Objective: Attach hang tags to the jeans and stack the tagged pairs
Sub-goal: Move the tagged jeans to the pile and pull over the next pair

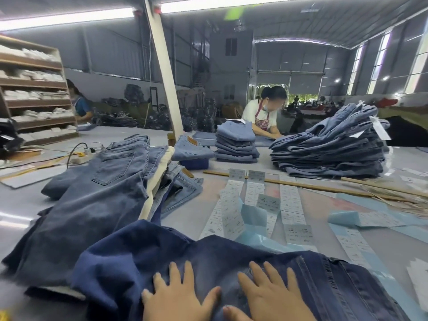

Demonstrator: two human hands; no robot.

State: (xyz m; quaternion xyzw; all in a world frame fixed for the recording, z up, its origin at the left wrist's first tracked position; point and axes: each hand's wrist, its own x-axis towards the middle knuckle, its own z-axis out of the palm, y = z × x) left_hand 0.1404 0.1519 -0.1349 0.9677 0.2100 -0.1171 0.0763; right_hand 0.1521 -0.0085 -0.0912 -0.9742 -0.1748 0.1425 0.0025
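A dark blue pair of jeans (143,258) lies across the near edge of the table. My left hand (176,295) and my right hand (271,293) both rest flat on it, fingers spread, side by side. Strips of white printed hang tags (289,205) on pale blue backing lie on the table just beyond the jeans. To the left a loose heap of lighter jeans (99,193) spreads out. At the far right stands a tall stack of jeans with tags (331,147) hanging from them.
A smaller folded stack of jeans (236,144) sits mid-table, with a person in an apron working behind it. A long wooden stick (312,186) crosses the table. A power strip with cables (81,156) lies at left, wooden shelves behind it. A slanted post rises from the table.
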